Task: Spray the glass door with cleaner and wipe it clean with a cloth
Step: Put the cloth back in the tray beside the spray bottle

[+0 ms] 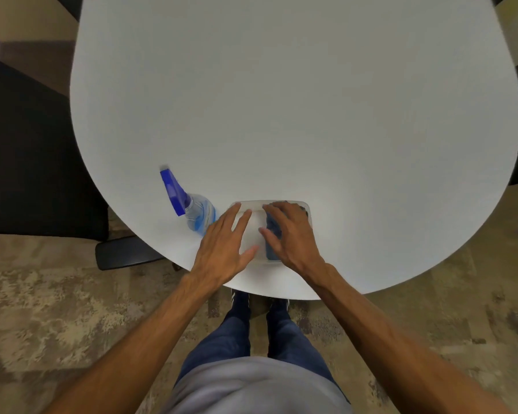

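Observation:
A small clear glass pane (pixel 255 234) with rounded corners lies flat on the white round table (pixel 281 115), near its front edge. My left hand (pixel 225 243) rests flat on the pane's left part, fingers spread, holding nothing. My right hand (pixel 292 234) presses down on a dark blue cloth (pixel 271 249) on the pane's right part; most of the cloth is hidden under the palm. A clear spray bottle (pixel 200 216) with a blue trigger head stands just left of my left hand, untouched, its nozzle pointing away to the far left.
A black chair (pixel 27 159) stands at the table's left side, with a dark armrest or base part (pixel 123 255) under the table edge. My legs and shoes are below the front edge, on patterned beige carpet (pixel 57 309).

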The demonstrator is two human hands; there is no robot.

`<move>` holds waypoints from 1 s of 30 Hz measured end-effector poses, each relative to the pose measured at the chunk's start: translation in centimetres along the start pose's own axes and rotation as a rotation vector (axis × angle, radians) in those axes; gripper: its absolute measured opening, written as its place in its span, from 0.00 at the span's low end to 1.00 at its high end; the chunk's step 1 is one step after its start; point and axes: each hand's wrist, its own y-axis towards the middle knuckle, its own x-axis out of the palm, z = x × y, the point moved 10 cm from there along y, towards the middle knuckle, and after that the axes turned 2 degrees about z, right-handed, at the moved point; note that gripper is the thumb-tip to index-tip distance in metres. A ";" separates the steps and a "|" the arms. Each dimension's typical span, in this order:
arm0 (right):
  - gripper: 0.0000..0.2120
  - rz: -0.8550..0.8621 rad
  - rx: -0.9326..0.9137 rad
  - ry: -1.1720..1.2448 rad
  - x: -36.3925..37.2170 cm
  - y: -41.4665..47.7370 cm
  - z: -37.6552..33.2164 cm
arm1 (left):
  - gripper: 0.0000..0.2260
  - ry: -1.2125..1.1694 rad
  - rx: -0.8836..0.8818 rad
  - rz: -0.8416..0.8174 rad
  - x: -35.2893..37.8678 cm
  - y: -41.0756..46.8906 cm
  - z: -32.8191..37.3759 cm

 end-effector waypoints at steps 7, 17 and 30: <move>0.33 -0.173 0.013 0.257 4.6 4.0 -7.0 | 0.21 -0.002 -0.146 0.385 -5.6 -4.8 -5.5; 0.38 -0.190 0.204 0.453 11.5 7.3 -12.0 | 0.26 -0.047 -0.410 0.277 -6.2 -7.2 -13.7; 0.16 -0.006 0.201 0.562 6.2 7.8 -11.4 | 0.36 0.037 -0.319 0.051 -4.9 -4.7 -13.7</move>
